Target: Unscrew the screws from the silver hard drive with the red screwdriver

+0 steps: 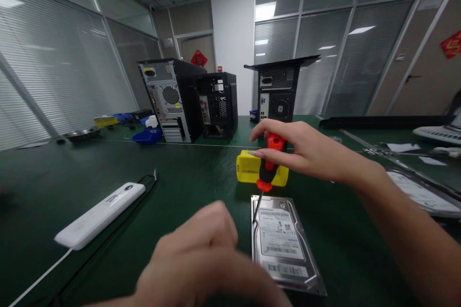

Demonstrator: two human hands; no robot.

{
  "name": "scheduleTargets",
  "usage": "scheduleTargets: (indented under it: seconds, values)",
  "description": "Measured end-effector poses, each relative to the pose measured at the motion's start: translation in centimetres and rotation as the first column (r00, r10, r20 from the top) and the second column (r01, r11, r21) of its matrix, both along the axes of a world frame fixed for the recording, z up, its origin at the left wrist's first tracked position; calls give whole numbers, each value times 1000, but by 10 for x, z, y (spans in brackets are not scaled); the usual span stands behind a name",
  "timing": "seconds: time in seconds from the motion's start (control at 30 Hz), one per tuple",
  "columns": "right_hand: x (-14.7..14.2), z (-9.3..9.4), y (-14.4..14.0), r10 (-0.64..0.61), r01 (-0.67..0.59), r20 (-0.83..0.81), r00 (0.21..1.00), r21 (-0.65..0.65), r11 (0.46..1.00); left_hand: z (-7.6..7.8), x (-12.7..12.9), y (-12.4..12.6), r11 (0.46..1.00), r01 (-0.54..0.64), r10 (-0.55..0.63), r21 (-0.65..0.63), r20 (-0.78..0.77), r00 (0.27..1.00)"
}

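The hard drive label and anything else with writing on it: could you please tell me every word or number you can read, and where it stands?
Nothing can be read for certain.
Hard drive label: print and barcodes, too small and blurred.
Yellow box: faint lettering, unreadable.
White power strip: small grey label, unreadable.
Red signs on the door and right wall: characters blurred.
Screwdriver in the right hand: no text visible.

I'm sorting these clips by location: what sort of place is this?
Probably an office room used as a computer repair bench: glass partitions with blinds, opened tower cases on a green table, and a hard drive.
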State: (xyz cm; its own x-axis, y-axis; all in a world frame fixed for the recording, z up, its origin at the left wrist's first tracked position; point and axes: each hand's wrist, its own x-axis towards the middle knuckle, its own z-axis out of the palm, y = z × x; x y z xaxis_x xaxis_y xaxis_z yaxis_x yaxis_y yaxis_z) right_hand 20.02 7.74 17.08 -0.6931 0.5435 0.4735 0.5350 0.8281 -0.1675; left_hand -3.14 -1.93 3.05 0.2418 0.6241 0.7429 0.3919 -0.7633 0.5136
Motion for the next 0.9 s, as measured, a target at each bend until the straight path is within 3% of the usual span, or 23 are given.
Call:
scheduleTargets:
  seconds: [0.07, 0.1, 0.2, 0.3, 0.4, 0.53, 0.67, 0.9]
  values:
    - [0, 1, 0, 7, -7, 2, 1000, 6, 1000, 22, 11, 21, 1000, 9, -9, 8, -42, 999]
    - [0, 1, 0, 7, -7, 6, 1000, 3, 1000, 26, 15, 33, 1000, -8, 8, -3, -56, 998]
    - [2, 1, 0, -13, 14, 23, 1000, -15, 1000, 11, 15, 66, 990, -92, 83, -105, -86, 993]
    - [3, 0, 2, -26, 26, 29, 999, -17, 1000, -11, 5, 82, 974, -34, -15, -225, -214, 977]
    - [4, 0, 3, -30, 30, 24, 999, -7, 1000, -19, 0, 83, 950, 39, -140, -311, -310, 940]
    - [4, 0, 4, -31, 31, 30, 999, -6, 1000, -16, 5, 78, 920, 74, -227, -385, -367, 902]
    - [4, 0, 3, -19, 20, 21, 1000, -18, 1000, -18, 12, 78, 888, 64, -247, -456, -354, 902]
    - [0, 0, -4, 113, -117, -44, 993, -97, 988, -24, 14, 81, 862, 98, -269, -497, -285, 920]
